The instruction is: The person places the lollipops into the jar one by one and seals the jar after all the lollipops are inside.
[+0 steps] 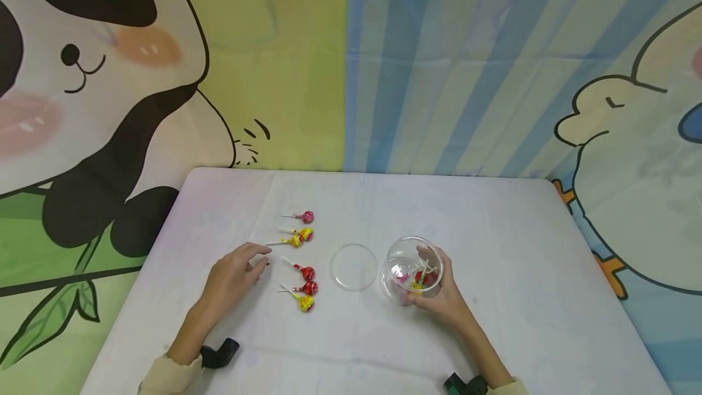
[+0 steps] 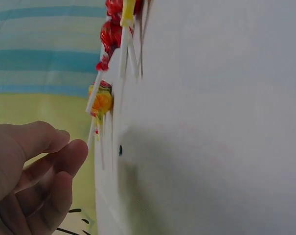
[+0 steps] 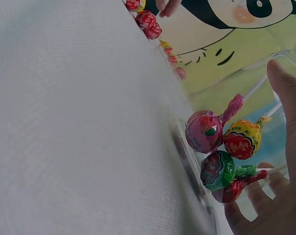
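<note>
My right hand grips a clear plastic jar, thumb and fingers round its sides. In the right wrist view the jar holds several wrapped lollipops, among them a pink lollipop, a yellow-and-red lollipop and a green lollipop. My left hand hovers left of a loose column of lollipops, fingers loosely bent and nothing between them. Its fingertips are close to the stick end of a yellow lollipop. Below that lie a red lollipop, another red one and a yellow one.
A round clear lid lies flat between the lollipops and the jar. At the far end of the column sits a pink lollipop. A white cloth covers the table, and a printed cartoon curtain hangs behind it.
</note>
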A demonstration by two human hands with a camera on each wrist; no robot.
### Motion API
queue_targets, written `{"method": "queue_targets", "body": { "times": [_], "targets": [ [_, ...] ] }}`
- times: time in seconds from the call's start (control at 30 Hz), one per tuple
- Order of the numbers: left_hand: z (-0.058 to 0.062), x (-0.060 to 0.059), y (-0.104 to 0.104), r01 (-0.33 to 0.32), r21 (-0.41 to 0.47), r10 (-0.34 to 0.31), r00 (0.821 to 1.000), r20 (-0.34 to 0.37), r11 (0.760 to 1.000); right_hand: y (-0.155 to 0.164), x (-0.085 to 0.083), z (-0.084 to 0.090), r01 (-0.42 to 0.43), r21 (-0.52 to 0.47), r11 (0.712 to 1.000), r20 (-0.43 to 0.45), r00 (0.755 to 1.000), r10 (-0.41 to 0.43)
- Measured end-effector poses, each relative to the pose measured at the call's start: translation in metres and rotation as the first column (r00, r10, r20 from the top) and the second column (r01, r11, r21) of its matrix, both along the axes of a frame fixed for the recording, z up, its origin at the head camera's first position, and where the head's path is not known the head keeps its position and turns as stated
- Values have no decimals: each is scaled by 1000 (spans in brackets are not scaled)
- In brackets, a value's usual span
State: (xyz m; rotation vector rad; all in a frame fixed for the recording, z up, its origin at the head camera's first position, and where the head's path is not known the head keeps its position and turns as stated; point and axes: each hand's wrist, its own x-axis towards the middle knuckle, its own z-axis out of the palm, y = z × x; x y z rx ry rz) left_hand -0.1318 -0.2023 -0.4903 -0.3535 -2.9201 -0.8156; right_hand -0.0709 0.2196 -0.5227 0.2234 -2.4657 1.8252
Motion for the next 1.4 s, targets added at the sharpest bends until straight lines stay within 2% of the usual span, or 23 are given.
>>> {"method": "queue_targets", "body": {
  "times": [0.13, 0.27, 0.4, 0.67, 0.87, 1.07, 1.17, 1.3, 1.4],
  "targets": [
    [-11, -28, 0, 31, -41, -33, 998, -47, 999, 1, 0, -1, -6, -4, 1000, -4, 1000, 6],
    [-21, -43, 0, 65, -91, -69, 997, -40, 994, 1, 0, -2, -24, 13, 1000, -15, 1000, 24],
    [-25, -48, 1, 80, -116, -83, 996, -17, 990, 2, 0, -2, -25, 29, 999, -25, 999, 25],
    [-23, -44, -2, 52, -80, -50, 998, 27, 995, 2, -1, -2, -20, 19, 1000, -35, 999, 21],
    [-14, -43, -5, 59, 63, -59, 998, 1, 996, 1, 0, 0, -15, 25, 1000, -29, 999, 16],
    [-3, -44, -4, 63, 201, -60, 998, -23, 977, 1, 0, 0, -22, 17, 1000, -23, 999, 23],
    [1, -43, -1, 68, 260, -68, 998, -10, 963, 2, 0, -1, -19, 15, 1000, -7, 1000, 19],
    [15, -37, 11, 95, 392, -115, 993, 28, 915, 2, 0, -1, -10, 10, 1000, 14, 1000, 10],
    [30, -33, 25, 128, 496, -180, 982, 58, 859, 2, 0, -1, -3, 6, 1000, 22, 1000, 3]
  ]
}}
